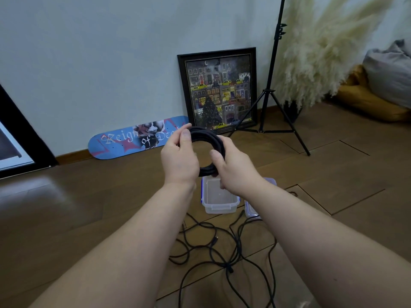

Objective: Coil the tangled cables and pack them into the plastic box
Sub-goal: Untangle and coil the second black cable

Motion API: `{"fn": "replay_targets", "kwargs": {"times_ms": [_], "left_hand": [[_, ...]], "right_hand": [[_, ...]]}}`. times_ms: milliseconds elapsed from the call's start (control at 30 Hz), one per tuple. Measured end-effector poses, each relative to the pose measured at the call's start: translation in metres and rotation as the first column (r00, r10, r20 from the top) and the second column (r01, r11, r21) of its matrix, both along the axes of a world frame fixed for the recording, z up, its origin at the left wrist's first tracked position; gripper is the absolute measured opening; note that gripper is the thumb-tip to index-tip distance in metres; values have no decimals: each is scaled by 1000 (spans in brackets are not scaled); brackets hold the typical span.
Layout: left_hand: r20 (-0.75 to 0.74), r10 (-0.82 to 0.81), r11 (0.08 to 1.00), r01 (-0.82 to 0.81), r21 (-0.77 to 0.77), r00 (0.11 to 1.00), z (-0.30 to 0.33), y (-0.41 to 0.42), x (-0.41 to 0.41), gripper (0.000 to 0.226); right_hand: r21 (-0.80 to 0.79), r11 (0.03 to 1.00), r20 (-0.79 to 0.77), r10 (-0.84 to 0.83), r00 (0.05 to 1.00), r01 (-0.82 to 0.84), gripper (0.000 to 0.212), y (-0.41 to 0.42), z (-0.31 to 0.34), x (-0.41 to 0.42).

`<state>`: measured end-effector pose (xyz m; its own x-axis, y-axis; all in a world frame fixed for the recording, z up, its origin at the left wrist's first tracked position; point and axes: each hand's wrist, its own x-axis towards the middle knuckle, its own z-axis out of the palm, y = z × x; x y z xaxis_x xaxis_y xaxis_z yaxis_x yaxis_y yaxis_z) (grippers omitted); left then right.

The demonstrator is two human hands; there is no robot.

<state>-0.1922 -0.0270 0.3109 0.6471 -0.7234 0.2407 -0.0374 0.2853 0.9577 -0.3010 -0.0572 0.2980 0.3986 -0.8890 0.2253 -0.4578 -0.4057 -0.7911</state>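
Observation:
A black cable wound into a round coil [205,135] is held up in front of me, above the floor. My left hand [179,158] grips the coil's left side with the thumb over its top. My right hand [233,167] grips its right and lower side. Below the hands a clear plastic box [219,204] with blue clips stands open on the wooden floor, nothing visible inside. Its lid [250,210] lies just to the right, mostly hidden by my right forearm. Tangled black cables [224,252] sprawl on the floor between my arms.
A blue skateboard deck [124,141] and a framed picture [219,92] lean on the wall. A black tripod stand [270,90] stands at the right, beside pampas grass [322,52] and cushions [378,94]. A dark frame [15,138] leans at the far left.

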Motion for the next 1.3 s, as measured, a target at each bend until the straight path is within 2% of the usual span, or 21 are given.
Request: {"fn": "replay_targets", "kwargs": {"times_ms": [67,200,300,533,733,867,1033,1133,1300], "left_hand": [[7,-47,999,47,-8,999,1,1,-2,26],[-23,-204,979,204,-7,979,2,6,-5,26],[-26,-222,975,222,-12,975,1,4,-9,25],[-180,-267,964,260,-59,947,6,6,-11,28],[-116,-149,989,147,-27,982,5,4,-5,32],[-121,-168,986,165,-30,978,4,4,-6,29],[-72,-197,979,193,-63,978,4,4,-9,27],[-35,-45,998,43,-35,998,1,1,-1,29],[-94,176,984,-176,10,980,-5,-11,28,25]], "right_hand": [[21,999,75,-29,997,28,34,-4,3,1],[163,987,300,-33,953,-17,26,-8,4,-4],[177,984,340,-40,940,-22,25,-8,3,-8],[-59,995,185,-69,980,81,43,-5,-3,-11],[-188,982,89,-7,996,23,50,5,-6,-3],[-230,971,62,-46,997,59,51,5,-5,-3],[-207,976,-55,-83,995,70,49,1,-7,-6],[-176,984,-95,-31,995,14,51,1,-6,-9],[-149,988,-129,-60,990,40,29,-8,1,-31]]}}
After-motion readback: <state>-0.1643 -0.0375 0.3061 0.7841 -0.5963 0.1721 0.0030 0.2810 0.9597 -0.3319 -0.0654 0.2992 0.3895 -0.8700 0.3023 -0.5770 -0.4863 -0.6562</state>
